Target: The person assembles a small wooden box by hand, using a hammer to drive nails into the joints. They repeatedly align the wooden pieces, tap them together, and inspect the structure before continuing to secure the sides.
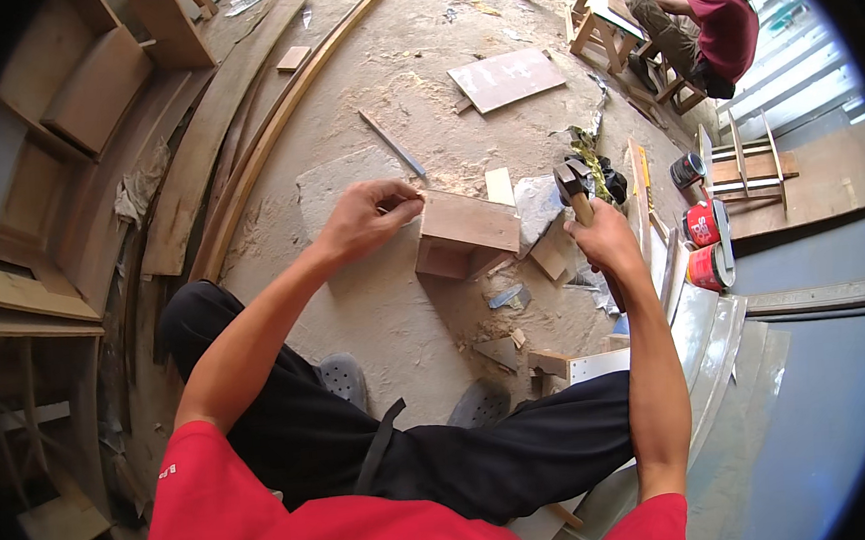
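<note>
A small open wooden box [469,217] rests on the dusty floor in front of me, its hollow side facing me. My left hand [364,218] is at the box's left upper corner, with thumb and fingertips pinched together. What they pinch, if anything, is too small to make out. My right hand [609,240] grips a hammer [574,180] by its handle, to the right of the box, with the metal head raised above the fist. Beyond the box lies a chisel-like tool [394,144] with a flat metal end.
Long planks [286,110] run along the left beside a wooden cabinet [91,113]. A flat board [506,79] lies farther ahead. Paint cans [708,266] and a glossy sheet stack [709,351] are at right. A person [712,35] sits at the far right. Wood scraps [498,353] lie near my feet.
</note>
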{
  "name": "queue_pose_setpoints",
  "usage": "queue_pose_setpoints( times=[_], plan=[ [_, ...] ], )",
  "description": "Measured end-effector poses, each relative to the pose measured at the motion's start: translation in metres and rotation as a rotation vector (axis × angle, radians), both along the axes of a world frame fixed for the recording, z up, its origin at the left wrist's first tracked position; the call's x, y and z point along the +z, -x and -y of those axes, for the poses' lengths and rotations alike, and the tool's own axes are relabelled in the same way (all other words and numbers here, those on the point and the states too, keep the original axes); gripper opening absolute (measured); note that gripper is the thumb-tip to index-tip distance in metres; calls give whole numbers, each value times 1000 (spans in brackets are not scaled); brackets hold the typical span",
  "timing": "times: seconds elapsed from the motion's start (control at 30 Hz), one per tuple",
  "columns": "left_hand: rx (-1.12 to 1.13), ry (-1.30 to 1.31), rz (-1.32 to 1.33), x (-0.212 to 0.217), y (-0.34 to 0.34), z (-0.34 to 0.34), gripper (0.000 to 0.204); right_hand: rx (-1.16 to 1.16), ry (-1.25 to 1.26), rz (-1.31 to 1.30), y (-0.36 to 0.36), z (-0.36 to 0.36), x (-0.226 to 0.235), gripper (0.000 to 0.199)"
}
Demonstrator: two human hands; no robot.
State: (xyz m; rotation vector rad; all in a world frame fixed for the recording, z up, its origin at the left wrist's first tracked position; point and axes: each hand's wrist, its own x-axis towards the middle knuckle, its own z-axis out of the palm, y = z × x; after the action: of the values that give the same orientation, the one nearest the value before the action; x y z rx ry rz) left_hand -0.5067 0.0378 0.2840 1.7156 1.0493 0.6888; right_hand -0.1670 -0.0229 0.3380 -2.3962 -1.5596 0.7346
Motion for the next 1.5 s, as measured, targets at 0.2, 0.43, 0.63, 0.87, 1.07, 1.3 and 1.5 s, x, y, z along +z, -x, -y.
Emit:
queue_pose_setpoints(
  times=[0.2, 0.43, 0.63, 0.87, 1.07, 1.3, 1.5],
  plan=[
    [-83, 4, 31, -13, 0, -3, 25, -47, -17, -283, 59, 23, 22, 34],
    [-113, 13, 13, -18, 1, -9, 24, -117, -133, -482, 92, 48, -9, 31],
    [-107, 29, -8, -19, 0, -5, 23, -120, -192, -439, 106, 42, -47, 31],
    [-152, -93, -66, -31, -10, -11, 20, 56, -503, -322, 117, 29, -74, 35],
    [-155, -104, -121, -36, -11, -12, 18, 50, -505, -326, 119, 21, -86, 32],
    [-143, -99, -120, -34, -9, -15, 20, 58, -555, -324, 117, 18, -90, 33],
    [-168, -152, -156, -33, -10, -15, 18, 60, -526, -313, 118, 18, -89, 33]
  ],
)
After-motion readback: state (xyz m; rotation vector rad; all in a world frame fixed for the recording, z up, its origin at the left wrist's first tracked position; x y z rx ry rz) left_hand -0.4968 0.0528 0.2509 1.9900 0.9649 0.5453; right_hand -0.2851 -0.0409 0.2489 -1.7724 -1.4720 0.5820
